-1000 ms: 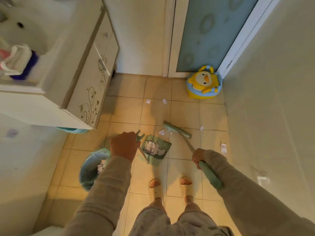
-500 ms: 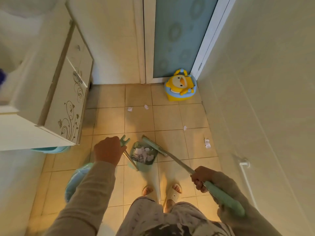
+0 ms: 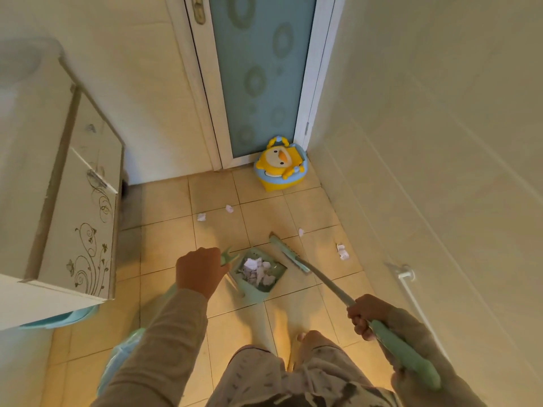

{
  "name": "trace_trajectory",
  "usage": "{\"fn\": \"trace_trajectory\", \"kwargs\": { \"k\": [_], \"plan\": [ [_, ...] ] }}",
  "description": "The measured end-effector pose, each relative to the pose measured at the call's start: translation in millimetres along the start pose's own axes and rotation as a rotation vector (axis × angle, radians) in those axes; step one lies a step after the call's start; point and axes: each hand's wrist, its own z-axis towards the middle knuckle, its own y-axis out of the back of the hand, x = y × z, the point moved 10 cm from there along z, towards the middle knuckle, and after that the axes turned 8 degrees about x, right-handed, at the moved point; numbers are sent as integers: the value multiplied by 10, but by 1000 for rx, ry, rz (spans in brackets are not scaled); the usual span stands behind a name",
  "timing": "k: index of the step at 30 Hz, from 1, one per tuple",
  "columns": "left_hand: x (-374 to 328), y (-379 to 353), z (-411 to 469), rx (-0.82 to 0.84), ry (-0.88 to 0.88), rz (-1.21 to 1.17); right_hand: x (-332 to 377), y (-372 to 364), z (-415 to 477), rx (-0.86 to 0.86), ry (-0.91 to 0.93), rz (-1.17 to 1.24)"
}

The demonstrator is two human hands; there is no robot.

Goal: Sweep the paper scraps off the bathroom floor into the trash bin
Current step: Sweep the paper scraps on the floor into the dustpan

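Observation:
My left hand (image 3: 199,270) grips the top of the green dustpan handle (image 3: 226,257). The dustpan (image 3: 258,273) rests on the tiled floor, filled with crumpled white paper. My right hand (image 3: 365,315) holds the green broom handle (image 3: 402,352); the broom head (image 3: 286,254) lies on the floor just right of the dustpan. Several loose paper scraps remain on the tiles: one (image 3: 201,216), another (image 3: 229,208), a third (image 3: 301,232) and a larger one (image 3: 342,251) near the right wall. The light-blue trash bin (image 3: 117,362) sits lower left, mostly hidden by my left arm.
A white vanity cabinet (image 3: 73,218) juts out on the left. A yellow duck potty (image 3: 279,164) stands in the corner by the frosted glass door (image 3: 255,71). The right wall carries a white rail (image 3: 407,277). My feet are below the dustpan.
The view has tilted up and shifted. The broom head has swung from the dustpan's mouth to its right side, and the scrap that lay before it is now in the pan.

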Motion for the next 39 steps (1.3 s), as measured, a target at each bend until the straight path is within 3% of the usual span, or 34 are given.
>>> {"fn": "trace_trajectory", "kwargs": {
  "k": [14, 25, 39],
  "plan": [
    [-890, 327, 887, -29, -187, 128, -18, 899, 25, -64, -5, 365],
    [-1525, 410, 1387, -43, -335, 253, 170, 1494, 164, -179, 4, 441],
    [-1751, 442, 1664, 6, -420, 293, 473, 1026, 253, -18, -89, 492]
  ]
}}
